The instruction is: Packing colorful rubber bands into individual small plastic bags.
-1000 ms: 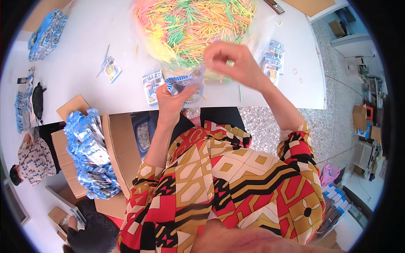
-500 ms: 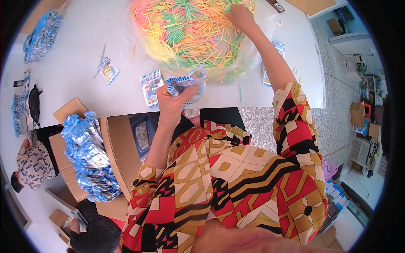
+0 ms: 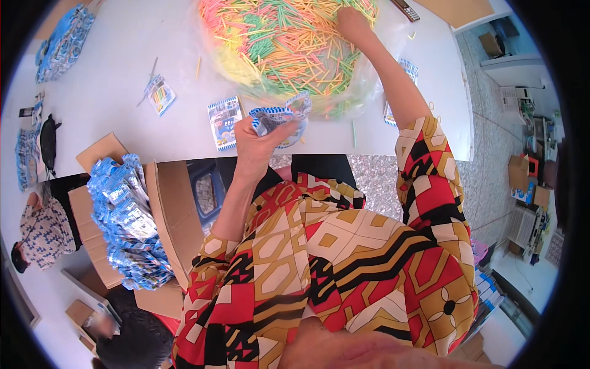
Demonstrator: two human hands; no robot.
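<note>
My left hand (image 3: 257,144) is closed round a blue-and-white plastic packet (image 3: 298,109), whose top gapes open. It is just above the table's near edge. Under its near side, beside my fingers, another flat packet (image 3: 225,123) lies on the table. My right hand (image 3: 354,26) reaches out to the far right part of a heap of thin pastel sticks (image 3: 295,46) in pink, orange, yellow and green. Its fingers are curled in at the heap, and what they grip is hidden. Clear plastic sheeting (image 3: 350,106) spreads round and under the heap.
A cardboard box (image 3: 175,203) full of blue packets (image 3: 126,215) stands left of my lap. On the white table (image 3: 135,37) lie a packet with sticks showing (image 3: 161,95), a green stick (image 3: 354,133) and a dark remote-like device (image 3: 405,9). Other people sit at the left.
My left hand with the packet has shifted slightly to the right. My right hand stays at the far right of the heap, its fingers now more tightly curled. The view has tilted a little.
</note>
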